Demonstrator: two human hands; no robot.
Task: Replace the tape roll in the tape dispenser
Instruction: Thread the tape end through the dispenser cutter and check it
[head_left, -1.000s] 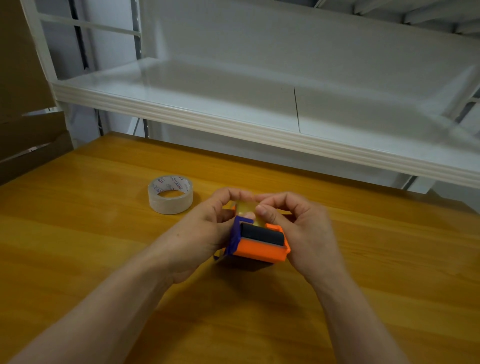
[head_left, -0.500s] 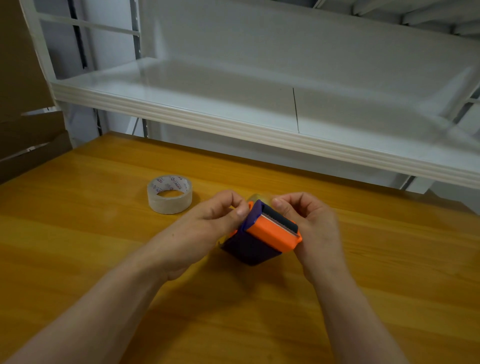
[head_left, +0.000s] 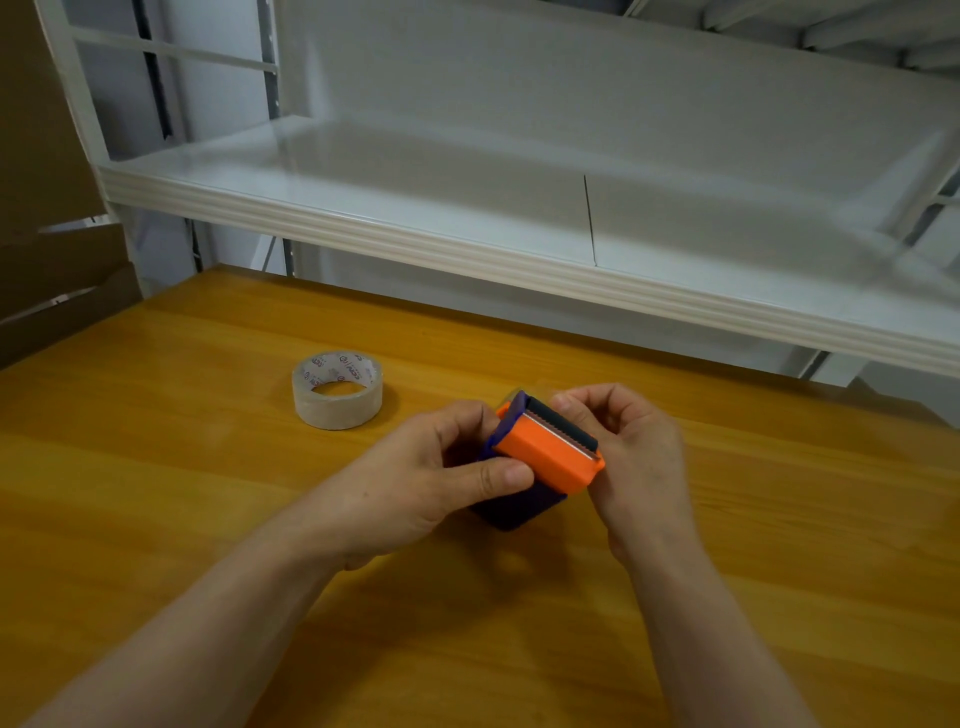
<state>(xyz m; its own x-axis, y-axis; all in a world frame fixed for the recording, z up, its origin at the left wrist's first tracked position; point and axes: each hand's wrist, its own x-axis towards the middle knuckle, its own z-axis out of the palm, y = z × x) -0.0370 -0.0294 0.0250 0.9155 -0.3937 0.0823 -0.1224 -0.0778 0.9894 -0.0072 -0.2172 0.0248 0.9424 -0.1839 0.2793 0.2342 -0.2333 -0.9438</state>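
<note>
You hold the orange and purple tape dispenser (head_left: 540, 457) tilted just above the wooden table (head_left: 156, 493), both hands on it. Your left hand (head_left: 415, 483) grips its left side, thumb curled over the orange front edge. Your right hand (head_left: 634, 457) pinches the right end with curled fingers by the serrated blade. The clear tape roll (head_left: 337, 389) lies flat on the table, apart to the left. A white shelf (head_left: 467, 208) stands behind.

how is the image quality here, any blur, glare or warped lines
Head view: dim, even light; the uprights of the white shelf lean apart, wide-lens distortion; soft sheen on the shelf top and wooden table; the tape roll and tape dispenser read fairly sharp; both forearms look soft toward the bottom edge; faint shadow under the dispenser.
</note>
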